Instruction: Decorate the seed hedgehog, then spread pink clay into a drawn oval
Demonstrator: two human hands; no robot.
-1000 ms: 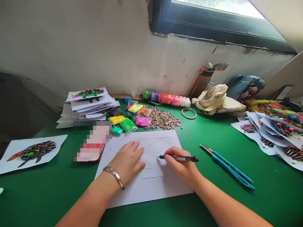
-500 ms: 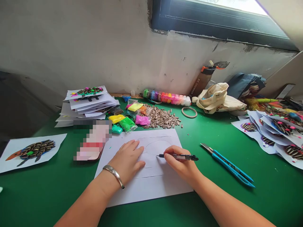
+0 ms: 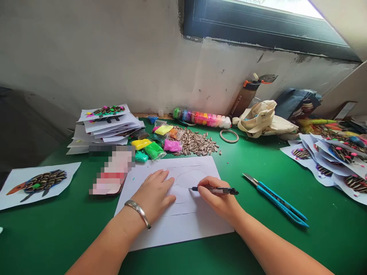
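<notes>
A white sheet of paper [image 3: 149, 236] with thin drawn lines and a curved outline lies on the green table. My left hand [image 3: 156, 193], with a silver bangle at the wrist, rests flat on the sheet's left part, fingers spread. At the right of the drawing, my right hand [image 3: 219, 196] is closed around a black pen [image 3: 226, 190]. The pen's tip touches or nearly touches the paper at the lower edge of the curved outline.
Beyond the sheet are coloured clay packets [image 3: 154, 150] and sunflower seeds [image 3: 197, 142]. A blue utility knife [image 3: 281, 202] with its blade out lies right. A phone [image 3: 114, 173], paper stacks [image 3: 107, 130], a tape ring [image 3: 229, 136] and a bottle [image 3: 245, 97] stand around.
My right hand and the pen have shifted very slightly to the left along the lower edge of the outline. My left hand has stayed in place.
</notes>
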